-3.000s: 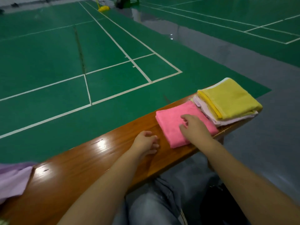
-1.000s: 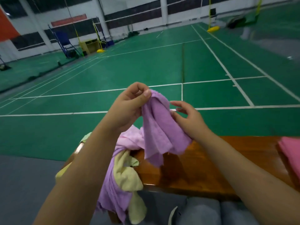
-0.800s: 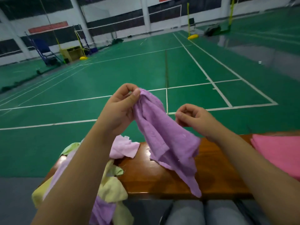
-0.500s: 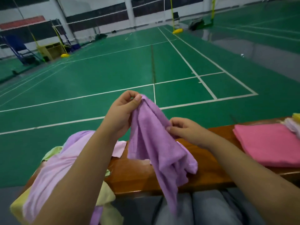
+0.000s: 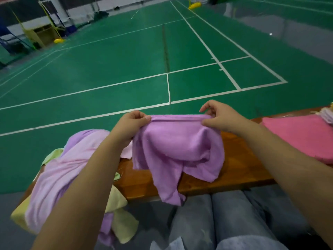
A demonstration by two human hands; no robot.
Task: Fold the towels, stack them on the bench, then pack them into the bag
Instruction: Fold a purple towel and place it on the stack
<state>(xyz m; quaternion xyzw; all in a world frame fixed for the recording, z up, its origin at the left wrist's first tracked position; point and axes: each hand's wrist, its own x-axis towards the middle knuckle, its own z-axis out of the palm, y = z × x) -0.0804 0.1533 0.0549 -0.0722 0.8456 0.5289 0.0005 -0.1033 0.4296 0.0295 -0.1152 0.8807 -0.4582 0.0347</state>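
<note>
Purple towel (image 5: pixel 177 150) stretched between both hands above bench (image 5: pixel 234 170): left hand (image 5: pixel 130 126) pinches one top corner, right hand (image 5: pixel 220 115) pinches other. Pink folded towel (image 5: pixel 302 136) just right of right hand.

This is an indoor sports hall with badminton courts. The green court floor (image 5: pixel 111 56) carries white boundary lines (image 5: pixel 212 56), and a grey walkway (image 5: pixel 297 37) separates it from another court. Yellow net-post bases (image 5: pixel 194 5) stand at the far end by a white wall (image 5: pixel 100 4). A wooden bench (image 5: pixel 234 168) runs along the sideline.
</note>
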